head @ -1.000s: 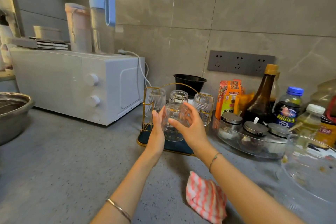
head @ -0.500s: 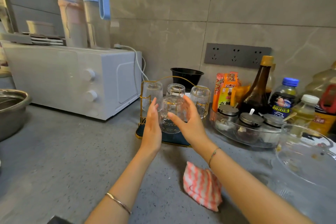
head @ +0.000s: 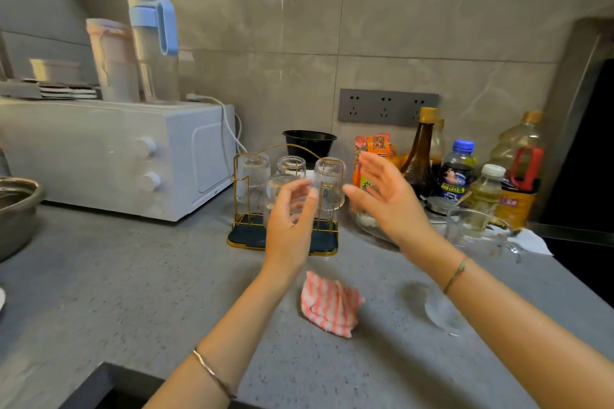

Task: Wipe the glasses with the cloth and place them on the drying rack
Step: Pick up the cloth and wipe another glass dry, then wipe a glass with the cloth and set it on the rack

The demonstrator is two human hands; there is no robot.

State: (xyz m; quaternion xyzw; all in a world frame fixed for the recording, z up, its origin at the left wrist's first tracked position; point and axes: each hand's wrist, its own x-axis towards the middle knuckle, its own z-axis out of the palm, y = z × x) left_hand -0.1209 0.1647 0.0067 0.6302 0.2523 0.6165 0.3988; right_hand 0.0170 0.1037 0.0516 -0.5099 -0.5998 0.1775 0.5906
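A gold wire drying rack point(head: 240, 176) with a dark base stands at the back of the grey counter. Several ribbed glasses sit upside down on it: one at back left point(head: 254, 176), one at back middle point(head: 291, 165), one at right point(head: 329, 181), and a front glass point(head: 275, 191). My left hand point(head: 289, 222) hovers right in front of the front glass, fingers loosely curled, gripping nothing. My right hand point(head: 382, 199) is spread flat, right of the rack and apart from the glasses. The pink-and-white striped cloth point(head: 329, 307) lies crumpled on the counter below the rack.
A white microwave point(head: 116, 156) with bottles on top stands left of the rack; a metal bowl point(head: 16, 209) at far left. Right of the rack are condiment jars, sauce bottles point(head: 420, 156) and a glass jug point(head: 478, 232). A wet patch point(head: 432, 305) marks the counter.
Both hands were cupped around the front glass on the rack. The right hand has now pulled away to the right and spread out. The left hand has loosened off the glass.
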